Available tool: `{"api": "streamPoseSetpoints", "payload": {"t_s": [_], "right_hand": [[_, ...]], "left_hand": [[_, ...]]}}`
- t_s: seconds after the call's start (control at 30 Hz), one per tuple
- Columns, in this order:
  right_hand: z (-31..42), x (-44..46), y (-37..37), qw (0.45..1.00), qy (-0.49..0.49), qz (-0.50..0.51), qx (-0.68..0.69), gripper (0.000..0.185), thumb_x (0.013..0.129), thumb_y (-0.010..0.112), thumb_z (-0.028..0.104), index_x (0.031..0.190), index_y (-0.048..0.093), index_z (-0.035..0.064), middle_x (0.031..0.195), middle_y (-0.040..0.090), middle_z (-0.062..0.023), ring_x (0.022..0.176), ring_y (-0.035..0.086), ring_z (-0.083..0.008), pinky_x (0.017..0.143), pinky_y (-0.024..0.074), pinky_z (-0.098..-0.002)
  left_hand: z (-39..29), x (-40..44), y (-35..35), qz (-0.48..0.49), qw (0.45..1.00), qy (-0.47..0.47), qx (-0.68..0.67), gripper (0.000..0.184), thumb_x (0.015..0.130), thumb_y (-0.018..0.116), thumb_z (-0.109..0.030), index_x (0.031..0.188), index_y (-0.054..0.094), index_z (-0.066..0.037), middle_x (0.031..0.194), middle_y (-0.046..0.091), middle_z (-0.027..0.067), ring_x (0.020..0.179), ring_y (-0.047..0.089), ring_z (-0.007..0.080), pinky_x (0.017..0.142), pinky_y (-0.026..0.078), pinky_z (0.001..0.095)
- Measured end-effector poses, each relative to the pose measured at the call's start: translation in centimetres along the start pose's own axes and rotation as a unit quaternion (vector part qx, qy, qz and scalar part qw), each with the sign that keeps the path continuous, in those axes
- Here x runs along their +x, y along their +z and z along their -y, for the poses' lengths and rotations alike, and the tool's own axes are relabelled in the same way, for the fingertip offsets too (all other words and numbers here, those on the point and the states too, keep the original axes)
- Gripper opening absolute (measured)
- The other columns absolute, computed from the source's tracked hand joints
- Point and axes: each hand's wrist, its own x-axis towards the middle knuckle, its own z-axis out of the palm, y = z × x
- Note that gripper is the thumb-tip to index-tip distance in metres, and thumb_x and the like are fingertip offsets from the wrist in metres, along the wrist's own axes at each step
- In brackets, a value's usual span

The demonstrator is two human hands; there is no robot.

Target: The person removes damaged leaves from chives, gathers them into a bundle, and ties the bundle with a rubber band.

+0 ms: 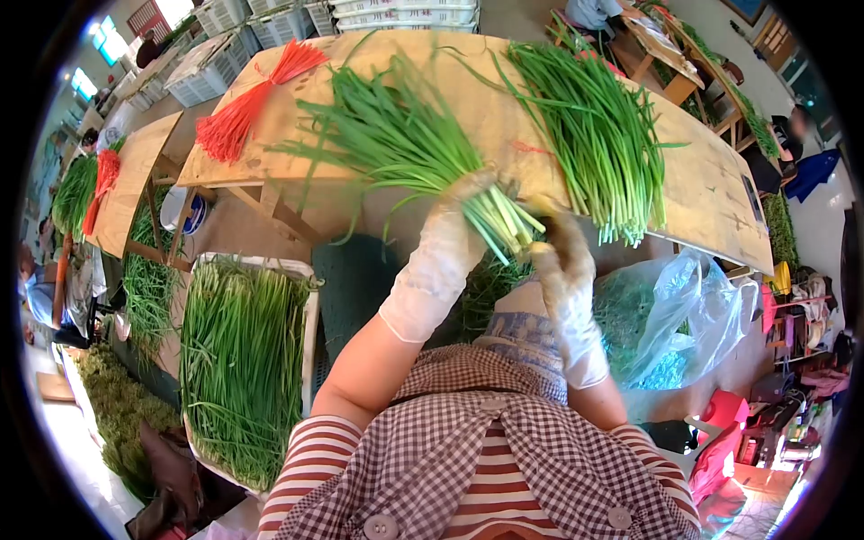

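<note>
A loose bunch of garlic chives (396, 130) hangs over the front edge of the wooden table, its leaves fanned to the upper left and somewhat blurred. My left hand (463, 193), in a whitish glove, is closed around the stems near their pale ends. By the cut ends is my right hand (569, 256), in a stained glove with yellowish fingertips. Its fingers look spread around the stem ends, blurred by motion; whether they touch is unclear. A larger pile of garlic chives (598, 135) lies on the table to the right, with a red tie (531, 147) beside it.
Bundles of red ties (261, 99) lie on the wooden table (297, 117) at left. A white crate (310, 337) full of garlic chives stands at my left. To the right sits a clear plastic bag (693, 310). Stacked crates (405, 13) and other people are farther back.
</note>
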Motion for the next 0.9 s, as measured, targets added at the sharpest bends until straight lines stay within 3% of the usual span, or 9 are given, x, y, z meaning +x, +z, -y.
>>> {"api": "streamPoseSetpoints", "payload": {"t_s": [0.07,0.2,0.3,0.4,0.47,0.6,0.67,0.77,0.9], "right_hand": [[-3.1,-0.6,0.8,0.962,-0.15,-0.161,0.159,0.045,0.097,0.051,0.032,0.128,0.051,-0.0008,0.13,0.053,-0.0124,0.125,0.047,-0.0244,0.11,0.0312,-0.0381],[-3.5,2.2,3.6,0.927,-0.048,-0.217,0.302,0.053,0.1,0.04,0.045,0.131,0.052,0.0036,0.132,0.054,-0.0092,0.126,0.044,-0.0203,0.111,0.0269,-0.0368],[-0.8,2.8,2.0,0.967,0.017,-0.148,0.206,0.059,0.096,0.048,0.049,0.127,0.054,-0.001,0.126,0.057,-0.0122,0.115,0.053,-0.0217,0.103,0.0375,-0.0362],[-1.3,2.8,0.0,0.985,-0.118,0.04,-0.118,0.09,0.072,0.079,0.02,0.145,0.029,-0.0013,0.13,0.053,-0.0161,0.115,0.053,-0.0254,0.104,0.0386,-0.0323],[0.5,2.7,0.2,0.953,0.078,0.212,-0.203,0.098,0.064,0.086,0.016,0.144,0.03,-0.0009,0.131,0.051,-0.0182,0.12,0.05,-0.0237,0.104,0.0376,-0.0329],[-4.0,3.4,0.8,0.923,0.15,0.354,-0.035,0.096,0.065,0.084,0.014,0.143,0.029,0.0001,0.115,0.06,-0.0122,0.105,0.058,-0.0191,0.088,0.0483,-0.0333],[-2.2,2.5,0.7,0.911,0.13,0.344,-0.188,0.076,0.074,0.073,0.013,0.136,0.033,-0.0018,0.1,0.065,-0.0167,0.083,0.065,-0.0296,0.069,0.0529,-0.039],[-0.3,-1.0,0.4,0.886,0.034,0.297,-0.354,0.055,0.081,0.06,0.009,0.13,0.038,-0.0009,0.096,0.061,-0.0289,0.085,0.064,-0.0424,0.067,0.0526,-0.0468],[0.5,-6.0,-3.9,0.801,0.05,0.441,-0.402,0.044,0.081,0.058,0.012,0.121,0.046,0.0008,0.094,0.063,-0.027,0.088,0.064,-0.0416,0.07,0.053,-0.0481]], "left_hand": [[0.6,0.8,0.4,-0.024,0.999,0.003,-0.029,0.019,0.081,0.068,-0.007,0.096,0.057,-0.002,0.09,0.062,0.0088,0.083,0.063,0.0235,0.084,0.053,0.0372],[5.3,0.5,-0.7,-0.087,0.996,-0.03,-0.017,0.022,0.08,0.066,-0.004,0.1,0.057,-0.005,0.093,0.063,0.0069,0.086,0.062,0.0213,0.085,0.051,0.0353],[3.1,-0.8,0.6,-0.086,0.996,-0.02,0.018,0.023,0.084,0.061,-0.003,0.106,0.057,-0.001,0.093,0.063,0.0098,0.081,0.063,0.0221,0.076,0.055,0.0341],[2.4,-1.2,-1.6,-0.103,0.991,-0.068,0.051,0.021,0.085,0.061,-0.004,0.105,0.059,-0.002,0.093,0.064,0.0081,0.082,0.063,0.0203,0.075,0.054,0.0323],[3.6,-1.1,-4.6,-0.075,0.989,-0.113,0.051,0.02,0.086,0.062,-0.007,0.105,0.06,-0.003,0.095,0.064,0.0069,0.083,0.063,0.0193,0.076,0.054,0.0314],[3.9,-2.6,-5.6,-0.125,0.975,-0.108,0.147,0.034,0.084,0.064,-0.008,0.117,0.057,-0.003,0.11,0.063,0.0097,0.102,0.06,0.02,0.091,0.049,0.0325],[3.5,-2.6,-6.3,-0.13,0.979,-0.094,0.123,0.039,0.083,0.065,-0.007,0.121,0.056,-0.003,0.115,0.062,0.0114,0.106,0.059,0.0228,0.095,0.047,0.0352],[2.5,-2.6,-7.7,-0.042,0.997,-0.04,0.045,0.036,0.08,0.066,-0.007,0.115,0.059,-0.004,0.113,0.063,0.0126,0.104,0.06,0.0263,0.094,0.048,0.0412],[-5.5,-4.8,-7.7,-0.211,0.975,0.045,0.045,0.022,0.082,0.064,-0.018,0.1,0.06,-0.005,0.091,0.063,0.0081,0.085,0.059,0.0242,0.085,0.048,0.0378]]}}
